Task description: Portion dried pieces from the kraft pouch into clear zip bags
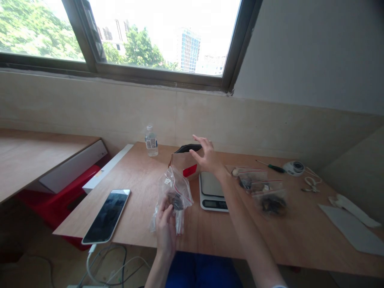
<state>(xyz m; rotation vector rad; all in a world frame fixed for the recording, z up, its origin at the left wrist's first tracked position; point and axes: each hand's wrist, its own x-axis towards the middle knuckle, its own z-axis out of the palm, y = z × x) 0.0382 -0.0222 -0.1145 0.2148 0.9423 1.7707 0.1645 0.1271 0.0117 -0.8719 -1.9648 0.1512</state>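
My left hand [166, 226] is closed on a clear zip bag [172, 182] with a dark lump inside, held up over the front of the table. Below and behind that hand, more clear plastic [180, 224] shows; whether it is a separate bag I cannot tell. My right hand [209, 158] has its fingers spread, with nothing in it, at the right side of a brown pouch [177, 162] with a red label and a dark open mouth. Whether it touches the pouch is unclear. A kitchen scale [210, 205] sits partly behind my right forearm.
Several clear bags with dark contents [273, 203] lie right of the scale. Behind them are a green-handled screwdriver [276, 169] and a white dome camera [294, 168] with a cable. A phone [106, 218] lies left, a water bottle [151, 143] behind, and white sheet [354, 230] far right.
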